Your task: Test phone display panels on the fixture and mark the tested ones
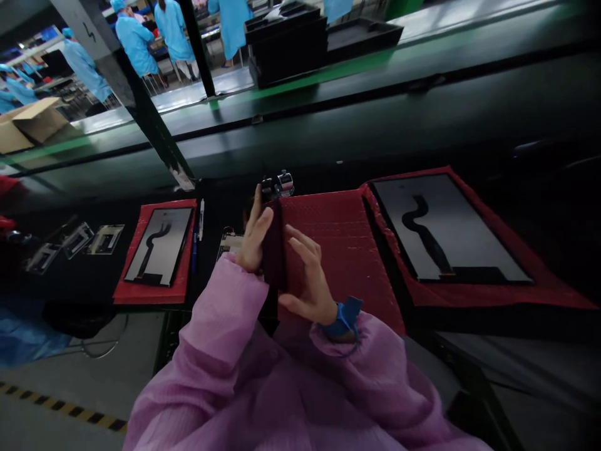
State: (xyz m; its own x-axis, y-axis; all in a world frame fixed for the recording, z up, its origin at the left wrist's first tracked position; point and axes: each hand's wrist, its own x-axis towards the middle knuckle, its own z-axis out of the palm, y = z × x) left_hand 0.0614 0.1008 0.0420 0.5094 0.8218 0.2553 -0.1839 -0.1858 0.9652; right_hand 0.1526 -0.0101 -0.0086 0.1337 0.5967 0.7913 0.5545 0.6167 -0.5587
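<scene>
A dark, thin panel [274, 250] stands tilted up on its edge between my hands, above the left side of a red padded sheet [335, 232]. My left hand [253, 239] holds the panel at its left side, with the thumb at its upper part. On the other side, my right hand [310, 282] has its fingers and thumb spread, with the fingertips close to the panel; contact is unclear. A blue band [345, 318] circles my right wrist. Small shiny metal parts [284, 183] lie just beyond the panel.
Display panels with black flex cables lie on red sheets at left [159, 247] and right [451, 232]. A white pen [201, 220] and flat frames [105, 239] are at left. Behind are a slanted post [145, 119], black trays [287, 47], a cardboard box [40, 119] and people in blue.
</scene>
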